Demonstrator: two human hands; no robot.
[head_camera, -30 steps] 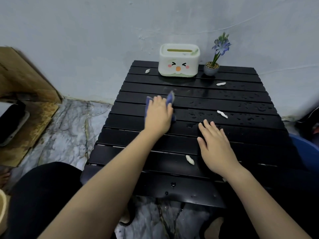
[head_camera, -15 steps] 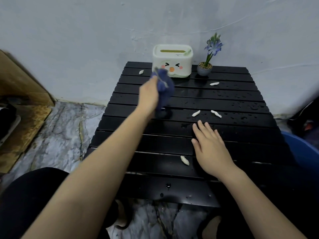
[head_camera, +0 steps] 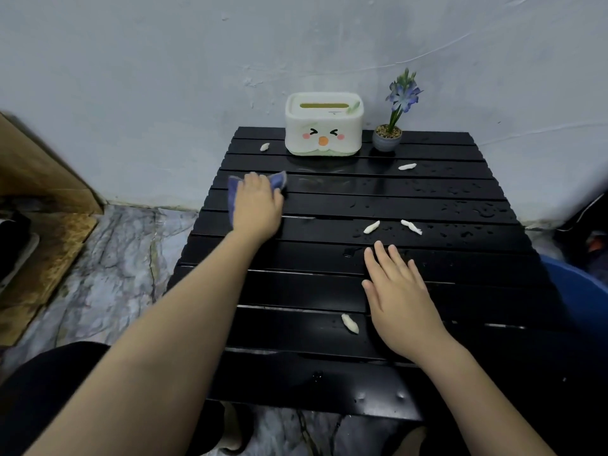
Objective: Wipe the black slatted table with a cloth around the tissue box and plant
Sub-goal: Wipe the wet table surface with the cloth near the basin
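The black slatted table point(head_camera: 437, 205) stands against a pale wall, wet with droplets on its right half. At its back edge sit a white tissue box point(head_camera: 324, 126) with a cartoon face and a small potted plant point(head_camera: 393, 126) with blue flowers. My left hand point(head_camera: 258, 205) presses a blue cloth point(head_camera: 278, 181) flat on the table's left side, in front and to the left of the tissue box. My right hand point(head_camera: 399, 291) lies flat and empty on the slats nearer to me. Several small white scraps point(head_camera: 371, 227) are scattered on the table.
A blue basin point(head_camera: 582, 301) sits low at the table's right edge. Marble-patterned floor point(head_camera: 108, 258) lies to the left, with a brown board point(head_camera: 39, 179) leaning on the wall. My dark-clothed knee point(head_camera: 49, 383) is at the lower left.
My left hand lifted the cloth off the middle of the table, then set it down flat farther back and to the left. A white scrap now lies where the cloth was. The right hand stayed put.
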